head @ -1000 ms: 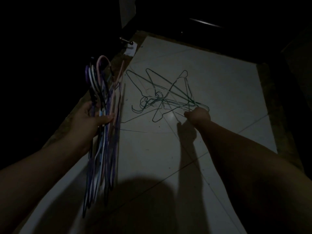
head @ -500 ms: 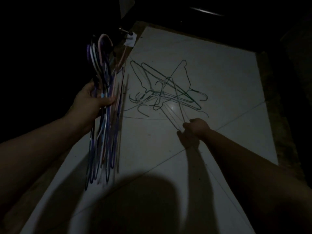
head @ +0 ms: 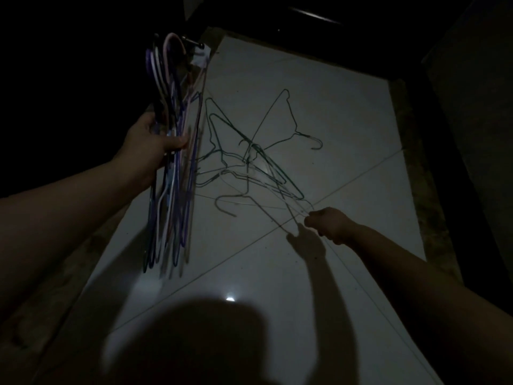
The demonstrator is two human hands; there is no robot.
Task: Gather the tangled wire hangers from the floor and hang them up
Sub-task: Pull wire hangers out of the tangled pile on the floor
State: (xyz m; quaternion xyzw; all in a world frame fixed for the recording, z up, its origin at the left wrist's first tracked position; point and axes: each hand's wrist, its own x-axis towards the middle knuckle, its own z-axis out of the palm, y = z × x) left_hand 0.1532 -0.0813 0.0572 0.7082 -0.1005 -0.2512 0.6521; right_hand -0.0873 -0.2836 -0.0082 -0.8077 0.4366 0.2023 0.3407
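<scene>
On the pale tiled floor (head: 347, 107), in dim light, a tangle of green wire hangers (head: 256, 159) spreads across the middle of the scene, one hook (head: 316, 143) pointing right and another (head: 224, 204) curling toward the near side. The right hand (head: 329, 225) is at the near right edge of the tangle, its fingers curled tight round several wire ends that run together there. Whether the rest of the tangle lies flat on the tiles or is partly lifted cannot be told.

To the left, the left hand (head: 151, 144) holds up a bundle of coloured hangers (head: 177, 207), purple, pink, white and blue. Its fingers wrap round the necks and the thumb (head: 180, 140) lies across the front. The bundle's hooks (head: 169, 51) point to the far side and its bodies hang toward the near side, blurred. Shadows of a head and an arm fall on the near tiles beside a small bright reflection (head: 229, 298).
</scene>
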